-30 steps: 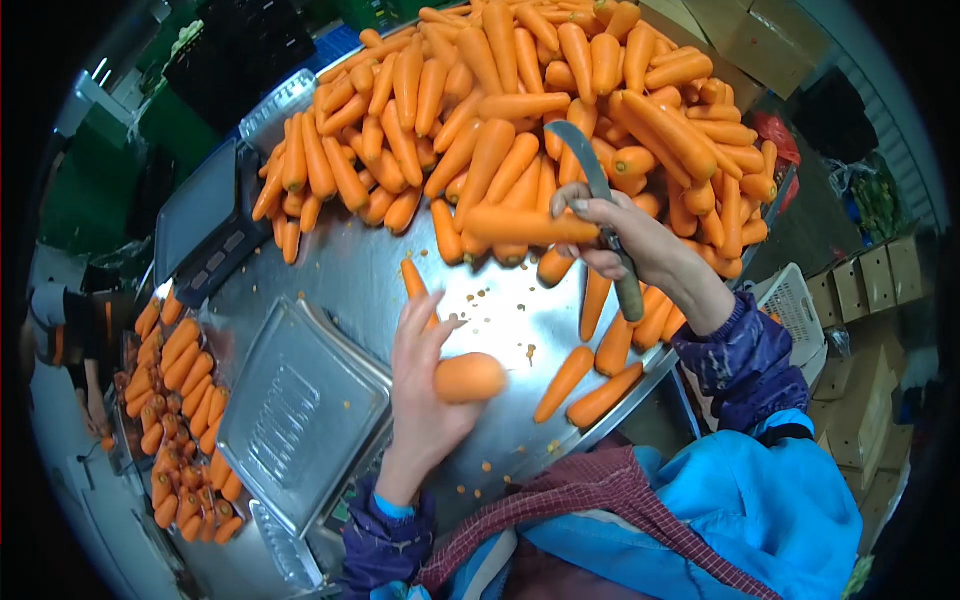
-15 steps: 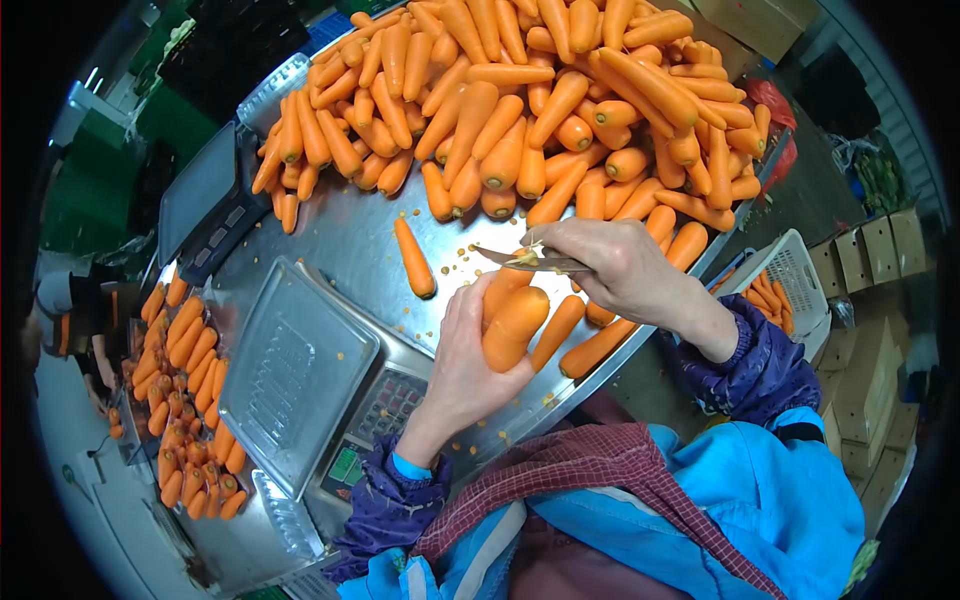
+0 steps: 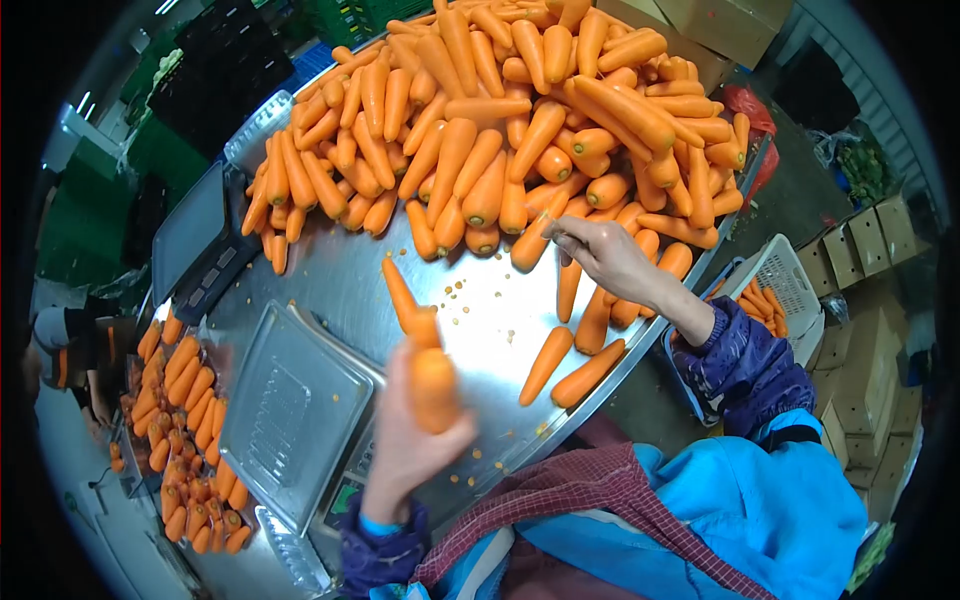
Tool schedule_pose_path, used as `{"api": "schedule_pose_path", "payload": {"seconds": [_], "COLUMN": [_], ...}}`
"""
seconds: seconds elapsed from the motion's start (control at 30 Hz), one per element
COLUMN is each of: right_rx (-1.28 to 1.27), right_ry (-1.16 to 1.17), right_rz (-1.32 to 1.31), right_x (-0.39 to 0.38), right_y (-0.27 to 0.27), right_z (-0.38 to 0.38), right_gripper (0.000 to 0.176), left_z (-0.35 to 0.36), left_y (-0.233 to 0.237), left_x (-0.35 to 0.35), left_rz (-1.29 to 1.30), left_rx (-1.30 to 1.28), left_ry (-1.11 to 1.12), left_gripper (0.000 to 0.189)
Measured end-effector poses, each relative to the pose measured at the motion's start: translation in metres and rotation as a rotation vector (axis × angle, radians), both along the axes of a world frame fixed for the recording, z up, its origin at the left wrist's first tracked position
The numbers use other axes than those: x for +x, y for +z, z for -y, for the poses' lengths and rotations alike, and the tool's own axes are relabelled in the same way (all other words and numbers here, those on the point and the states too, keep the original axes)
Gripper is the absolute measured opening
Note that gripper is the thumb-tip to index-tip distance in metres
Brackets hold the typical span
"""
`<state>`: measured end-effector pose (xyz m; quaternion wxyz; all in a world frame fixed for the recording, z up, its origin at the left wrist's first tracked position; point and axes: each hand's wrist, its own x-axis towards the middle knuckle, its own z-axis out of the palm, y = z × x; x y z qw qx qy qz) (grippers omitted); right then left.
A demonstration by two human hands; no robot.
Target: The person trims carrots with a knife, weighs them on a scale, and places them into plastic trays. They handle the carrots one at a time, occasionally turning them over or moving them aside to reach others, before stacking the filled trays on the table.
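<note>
My left hand (image 3: pixel 415 435), blurred by motion, is closed around carrots (image 3: pixel 434 392); at least two seem to be in the grip, with their thick ends up. Just beyond it, a single carrot (image 3: pixel 398 290) lies on the metal tabletop (image 3: pixel 340 265). My right hand (image 3: pixel 612 258) is over the near edge of the big carrot pile (image 3: pixel 480 150), its fingers pinched around the knife, whose blade hardly shows from this angle. Below that hand, loose carrots (image 3: pixel 546 365) rest by the table's right edge. Small trimmed bits (image 3: pixel 460 292) are scattered on the metal.
A scale (image 3: pixel 290 410) stands left of my left hand, with a second dark scale (image 3: pixel 200 240) behind it. Packed carrots (image 3: pixel 190 430) sit at the far left. To the right are a white basket (image 3: pixel 790 290) with carrots and cardboard boxes (image 3: pixel 860 380). A person (image 3: pixel 70 345) is at the left.
My left hand has moved left with the carrots, away from the knife. My right hand has shifted slightly, and the knife has turned so its blade no longer shows broadside.
</note>
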<state>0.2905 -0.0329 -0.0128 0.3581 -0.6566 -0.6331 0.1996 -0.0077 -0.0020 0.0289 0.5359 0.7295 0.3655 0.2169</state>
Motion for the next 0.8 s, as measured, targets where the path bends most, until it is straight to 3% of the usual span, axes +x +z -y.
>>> {"api": "schedule_pose_path", "payload": {"seconds": [0.03, 0.13, 0.2, 0.27, 0.3, 0.37, 0.5, 0.53, 0.57, 0.6, 0.63, 0.7, 0.77, 0.8], "right_rx": [-0.065, -0.226, -0.158, -0.026, -0.014, 0.004, -0.058, -0.011, 0.178, 0.144, 0.005, 0.141, 0.045, 0.197], "right_ry": [-0.024, -0.127, -0.138, -0.176, -0.137, -0.158, -0.151, -0.104, -0.087, -0.104, -0.118, -0.013, -0.098, -0.112], "right_rz": [-0.069, -0.137, -0.101, 0.107, 0.228, 0.344, 0.695, 0.693, 0.759, 0.882, 0.853, 0.856, 0.848, 0.847], "right_x": [0.004, 0.017, 0.032, 0.039, 0.045, 0.046, 0.055, 0.061, 0.06, 0.071, 0.058, 0.065, 0.07, 0.082], "right_y": [-0.001, -0.001, -0.022, -0.031, -0.036, -0.042, -0.062, -0.066, -0.07, -0.082, -0.06, -0.058, -0.056, -0.061], "right_z": [-0.003, -0.016, -0.033, -0.048, -0.058, -0.076, -0.114, -0.12, -0.122, -0.128, -0.129, -0.134, -0.144, -0.145], "right_gripper": [0.015, 0.016, 0.021, 0.02, 0.024, 0.025, 0.035, 0.037, 0.025, 0.029, 0.031, 0.037, 0.036, 0.036], "left_z": [-0.007, -0.034, -0.048, -0.07, -0.074, -0.082, -0.085, -0.088, -0.089, -0.093, -0.092, -0.088, -0.083, -0.078], "left_y": [0.012, 0.026, 0.032, 0.011, 0.002, -0.015, -0.038, -0.038, -0.04, -0.037, -0.022, 0.0, 0.024, 0.026], "left_x": [-0.012, -0.055, -0.08, -0.134, -0.151, -0.176, -0.199, -0.207, -0.222, -0.23, -0.23, -0.238, -0.242, -0.25], "left_rz": [0.023, -0.138, -0.213, -0.707, -0.709, -1.004, -1.053, -1.0, -0.953, -0.825, -0.789, -0.622, -0.492, -0.427], "left_rx": [-0.072, 0.216, 0.29, 0.72, 0.721, 0.767, 0.521, 0.54, 0.555, 0.584, 0.561, 0.567, 0.539, 0.532], "left_ry": [0.057, 0.293, 0.361, 0.308, 0.304, 0.362, 0.35, 0.31, 0.283, 0.304, 0.335, 0.471, 0.647, 0.729], "left_gripper": [0.072, 0.069, 0.069, 0.076, 0.076, 0.073, 0.075, 0.076, 0.077, 0.078, 0.077, 0.064, 0.051, 0.045]}}
